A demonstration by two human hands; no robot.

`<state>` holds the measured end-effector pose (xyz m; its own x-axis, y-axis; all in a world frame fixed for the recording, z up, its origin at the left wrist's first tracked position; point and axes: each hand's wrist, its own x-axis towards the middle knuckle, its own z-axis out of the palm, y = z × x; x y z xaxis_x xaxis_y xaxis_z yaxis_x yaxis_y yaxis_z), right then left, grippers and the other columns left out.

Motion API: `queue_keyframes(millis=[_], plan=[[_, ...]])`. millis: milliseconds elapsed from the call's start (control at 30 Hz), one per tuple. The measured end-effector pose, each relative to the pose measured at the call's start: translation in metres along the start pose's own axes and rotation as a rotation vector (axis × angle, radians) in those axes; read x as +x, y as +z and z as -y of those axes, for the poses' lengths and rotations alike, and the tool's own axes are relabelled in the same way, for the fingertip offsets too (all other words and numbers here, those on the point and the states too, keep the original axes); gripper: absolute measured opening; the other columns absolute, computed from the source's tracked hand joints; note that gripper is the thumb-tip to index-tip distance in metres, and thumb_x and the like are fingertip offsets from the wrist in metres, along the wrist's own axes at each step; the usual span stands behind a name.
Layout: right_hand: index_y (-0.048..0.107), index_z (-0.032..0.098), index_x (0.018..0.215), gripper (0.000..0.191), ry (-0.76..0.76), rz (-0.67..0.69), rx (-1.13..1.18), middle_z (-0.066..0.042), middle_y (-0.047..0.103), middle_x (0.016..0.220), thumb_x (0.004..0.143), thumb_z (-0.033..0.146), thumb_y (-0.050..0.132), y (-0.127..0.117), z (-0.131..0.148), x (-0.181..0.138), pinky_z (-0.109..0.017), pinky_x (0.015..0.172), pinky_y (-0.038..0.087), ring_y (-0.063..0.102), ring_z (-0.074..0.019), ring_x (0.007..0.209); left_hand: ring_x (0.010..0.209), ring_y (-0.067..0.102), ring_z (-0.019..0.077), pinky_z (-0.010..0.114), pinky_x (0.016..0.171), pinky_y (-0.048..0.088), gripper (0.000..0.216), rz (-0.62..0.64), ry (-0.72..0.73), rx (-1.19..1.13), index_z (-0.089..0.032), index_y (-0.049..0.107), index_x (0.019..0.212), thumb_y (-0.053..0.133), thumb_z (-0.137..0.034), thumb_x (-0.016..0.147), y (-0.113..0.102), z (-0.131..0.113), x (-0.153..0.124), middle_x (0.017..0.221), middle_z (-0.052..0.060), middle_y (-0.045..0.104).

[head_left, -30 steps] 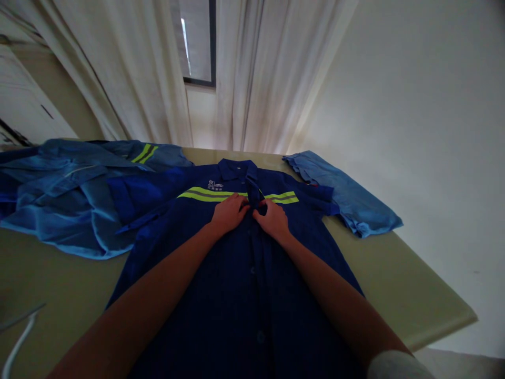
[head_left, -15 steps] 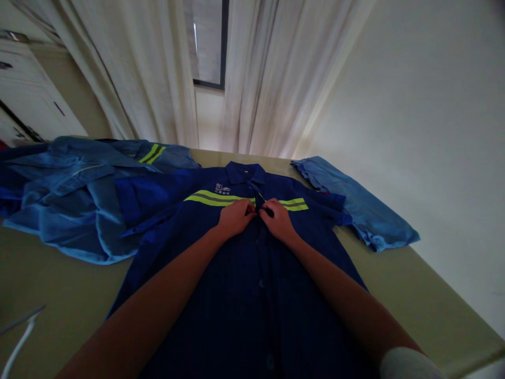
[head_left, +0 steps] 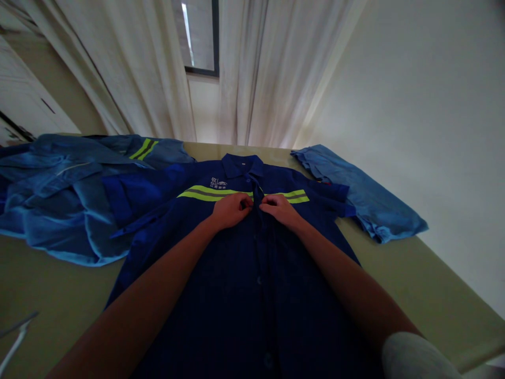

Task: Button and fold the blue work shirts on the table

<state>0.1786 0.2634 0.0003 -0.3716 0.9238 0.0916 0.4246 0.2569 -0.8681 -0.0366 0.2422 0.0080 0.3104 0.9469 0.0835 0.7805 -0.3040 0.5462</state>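
A dark blue work shirt (head_left: 221, 295) with a collar, short sleeves and a yellow-green chest stripe lies front up before me, its collar at the far end. At stripe height, my left hand (head_left: 233, 209) pinches one side of the front opening. Just across the gap, my right hand (head_left: 281, 209) pinches the other edge. The fingertips are close together but apart, and a fold of the cloth stands up between them. Buttons run down the front below my hands. Whether a button sits in the fingers is too dark to tell.
Lighter blue garments (head_left: 79, 210) lie heaped on the left of the table (head_left: 51, 295), under the shirt's sleeve. A folded light blue garment (head_left: 363, 195) rests at the right near the wall. Curtains (head_left: 150, 68) hang behind. Something thin and white (head_left: 16, 342) shows at lower left.
My hands have drawn slightly apart at the shirt opening, still pinching its edges. The view has shifted a little.
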Motion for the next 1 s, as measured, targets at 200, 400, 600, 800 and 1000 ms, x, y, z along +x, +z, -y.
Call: queue_keyframes(millis=[200,400,600,800,1000], plan=[[0.068,0.019,0.075,0.007,-0.048,-0.235,-0.294,0.000,0.067,0.071,0.078,0.025,0.065,0.016,0.009,-0.005,-0.028,0.065,0.040,0.057,-0.0154,0.066,0.081,0.067,0.0180,0.029,0.069,0.045,0.015,-0.069,0.037,-0.033,-0.025,0.074,0.099,0.066,-0.027,0.087,0.003,-0.001,-0.003,0.095,0.001,0.074],[0.071,0.021,0.080,0.006,-0.167,-0.238,-0.371,-0.005,0.072,0.087,0.079,0.026,0.073,0.029,0.012,-0.015,-0.034,0.080,0.046,0.065,-0.0212,0.083,0.074,0.064,0.0179,0.028,0.063,0.040,0.012,-0.080,0.024,-0.056,-0.024,0.075,0.094,0.068,-0.027,0.085,0.004,0.002,-0.003,0.083,0.000,0.072],[0.067,0.020,0.080,0.010,-0.049,-0.231,-0.113,-0.001,0.066,0.078,0.082,0.030,0.064,0.021,0.003,-0.009,-0.031,0.071,0.043,0.059,-0.0184,0.074,0.072,0.063,0.0170,0.029,0.065,0.042,0.014,-0.096,0.080,-0.175,-0.021,0.074,0.098,0.070,-0.027,0.086,0.006,0.007,-0.001,0.084,0.000,0.072],[0.061,0.023,0.080,0.016,0.034,-0.073,0.217,0.003,0.056,0.071,0.083,0.038,0.060,0.012,-0.004,-0.004,-0.028,0.063,0.040,0.050,-0.0159,0.066,0.073,0.062,0.0174,0.031,0.069,0.045,0.007,-0.162,0.161,-0.169,-0.021,0.069,0.095,0.067,-0.024,0.089,0.009,0.011,-0.005,0.087,0.001,0.070],[0.065,0.021,0.085,0.016,-0.052,-0.090,-0.007,0.002,0.064,0.078,0.084,0.037,0.064,0.017,-0.005,-0.004,-0.028,0.068,0.041,0.055,-0.0158,0.070,0.084,0.065,0.0203,0.033,0.077,0.048,0.005,-0.184,0.248,-0.113,-0.021,0.066,0.096,0.062,-0.021,0.094,0.010,0.010,-0.008,0.094,0.003,0.072]])
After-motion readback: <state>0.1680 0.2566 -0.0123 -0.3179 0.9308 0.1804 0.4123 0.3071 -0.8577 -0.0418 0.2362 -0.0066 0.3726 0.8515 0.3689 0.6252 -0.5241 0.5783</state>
